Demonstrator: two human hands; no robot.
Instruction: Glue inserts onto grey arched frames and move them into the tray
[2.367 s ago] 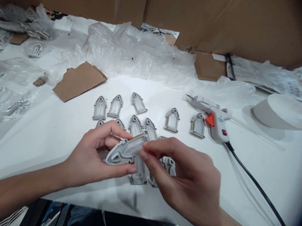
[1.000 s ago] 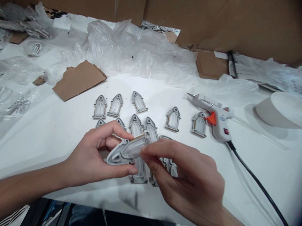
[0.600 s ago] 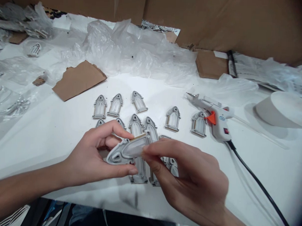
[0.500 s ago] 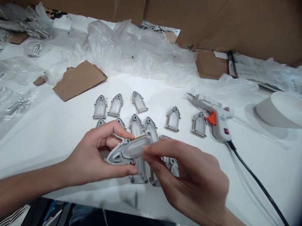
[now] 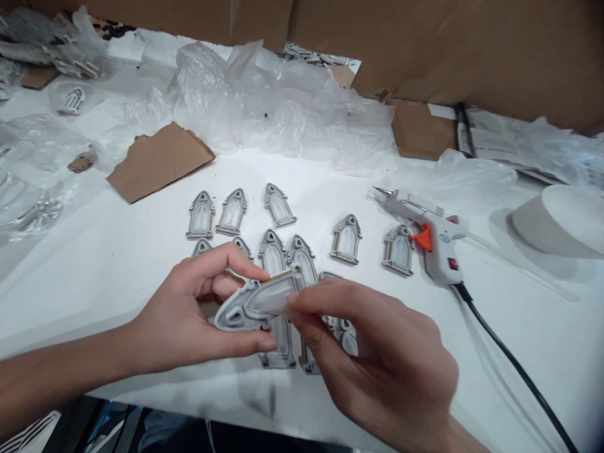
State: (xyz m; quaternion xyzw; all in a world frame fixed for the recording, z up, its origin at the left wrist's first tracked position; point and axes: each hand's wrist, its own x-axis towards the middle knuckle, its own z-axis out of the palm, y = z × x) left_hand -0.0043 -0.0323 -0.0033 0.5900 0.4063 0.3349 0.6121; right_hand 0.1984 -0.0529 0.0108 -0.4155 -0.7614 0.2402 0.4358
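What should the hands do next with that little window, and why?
I'd guess the right hand should gently press the clear panel, because its fingertips are already right there. The left hand is pinching the gray arched window frame, so the frame looks steady enough.

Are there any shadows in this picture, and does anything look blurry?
In the head view, soft grey shadows fall on the white table below the left hand and right hand. The arched frame they hold looks fairly sharp, and the head view's top right corner turns dark.
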